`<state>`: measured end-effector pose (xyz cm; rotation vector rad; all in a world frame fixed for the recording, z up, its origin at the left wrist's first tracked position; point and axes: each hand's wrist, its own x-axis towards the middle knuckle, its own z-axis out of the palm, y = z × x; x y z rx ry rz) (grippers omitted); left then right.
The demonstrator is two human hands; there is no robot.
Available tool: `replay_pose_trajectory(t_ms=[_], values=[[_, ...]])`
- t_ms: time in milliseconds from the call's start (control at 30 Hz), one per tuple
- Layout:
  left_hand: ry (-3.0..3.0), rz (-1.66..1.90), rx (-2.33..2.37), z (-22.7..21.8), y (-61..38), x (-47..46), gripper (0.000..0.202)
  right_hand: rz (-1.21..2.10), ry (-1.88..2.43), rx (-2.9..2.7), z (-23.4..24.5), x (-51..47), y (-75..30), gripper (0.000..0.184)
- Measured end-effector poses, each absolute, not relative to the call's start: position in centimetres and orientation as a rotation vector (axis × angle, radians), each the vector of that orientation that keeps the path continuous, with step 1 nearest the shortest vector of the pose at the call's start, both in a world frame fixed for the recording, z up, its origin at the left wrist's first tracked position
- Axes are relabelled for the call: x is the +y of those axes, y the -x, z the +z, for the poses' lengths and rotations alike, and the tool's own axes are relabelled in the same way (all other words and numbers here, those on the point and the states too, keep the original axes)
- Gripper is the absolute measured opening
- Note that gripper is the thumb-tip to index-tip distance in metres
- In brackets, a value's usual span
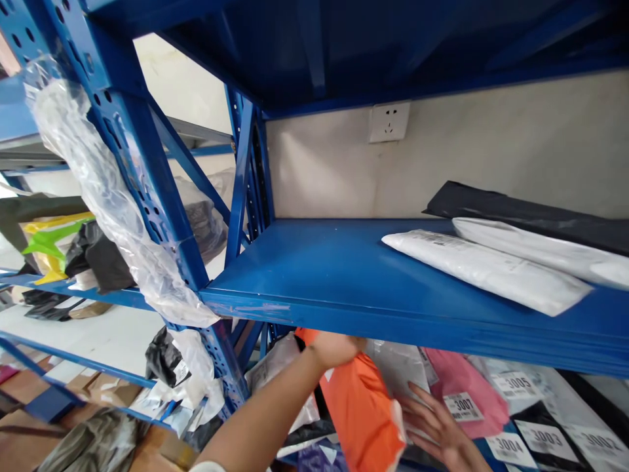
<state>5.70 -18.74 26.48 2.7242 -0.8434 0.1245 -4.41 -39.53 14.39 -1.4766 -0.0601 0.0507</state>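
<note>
My left hand is closed on the upper part of an orange plastic mailer bag just under the edge of the blue shelf. Its fingertips are partly hidden behind the bag. To the right of the bag, my right hand has its fingers spread, close to a translucent grey-white bag; whether it touches that bag I cannot tell. A pink bag with a label reading 3007 lies beyond my right hand. Several more labelled bags, such as a black one marked 3003, sit further right.
The blue metal shelf runs above my hands, bearing two white packages and a black one. A blue upright post wrapped with crumpled clear plastic stands left. Beyond it are other racks with parcels. A wall socket is behind.
</note>
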Motion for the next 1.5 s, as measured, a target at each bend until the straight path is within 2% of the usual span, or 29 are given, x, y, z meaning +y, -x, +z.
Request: replay_pose_trajectory(t_ms=[67,133,233,267,367,467,633,733,867,967,1067,1167,1233,1333,1400,1433,1500], values=[[-2.719,0.076,-0.89,25.7,-5.4,-21.1,0.019,-0.088,1.662,-0.165,15.1,-38.4,3.5,0.096],[-2.729,0.11,-0.786,24.7,-4.8,-22.0,0.022,-0.229,1.819,-0.14,14.8,-36.7,2.8,0.076],[-2.759,0.192,-0.225,22.0,-3.1,-20.3,0.039,-0.3,1.865,0.003,12.4,-36.3,2.2,0.056],[-2.707,0.174,0.139,20.7,-2.3,-19.2,0.041,-0.306,1.879,0.046,11.4,-36.9,2.2,0.054],[-2.665,-0.031,0.452,17.0,0.0,-15.8,0.05,-0.309,1.93,0.118,9.2,-38.8,2.4,0.056],[-2.7,-0.127,0.474,14.6,1.9,-14.1,0.047,-0.302,1.919,0.118,9.8,-38.5,3.4,0.058],[-2.76,-0.137,0.435,12.4,2.7,-14.2,0.041,-0.436,1.882,0.099,14.2,-35.2,4.9,0.055],[-2.628,0.022,0.368,11.7,2.4,-12.7,0.023,-0.476,1.889,0.042,15.0,-34.9,4.7,0.053],[-2.312,0.441,0.476,12.0,2.5,-8.0,0.025,-0.429,1.915,-0.068,12.8,-32.7,3.6,0.054],[-2.061,0.634,0.522,12.0,2.8,-5.4,0.022,-0.437,1.854,-0.145,9.7,-26.8,3.0,0.06],[-1.935,0.593,0.419,11.1,3.0,-5.2,0.023,-0.184,1.837,-0.246,6.6,-20.7,3.1,0.066],[-1.92,0.352,0.165,9.8,2.8,-5.8,0.024,0.039,1.907,-0.319,5.4,-19.6,3.2,0.069],[-1.927,0.167,0.003,9.3,2.5,-5.4,0.031,0.104,1.927,-0.377,6.3,-21.9,3.3,0.065],[-1.975,0.076,-0.012,9.2,1.2,-3.3,0.046,-0.055,1.91,-0.271,9.3,-27.0,3.0,0.041],[-2.059,0.189,0.106,9.2,0.0,-1.8,0.05,-0.32,1.971,-0.09,11.2,-29.6,2.2,0.045],[-2.138,0.294,0.16,9.1,-0.7,-1.3,0.059,-0.393,2.035,0.004,11.9,-30.4,1.6,0.049],[-2.346,0.514,0.225,8.2,-1.8,-0.9,0.076,-0.336,2.174,0.12,12.5,-31.1,0.4,0.056]])
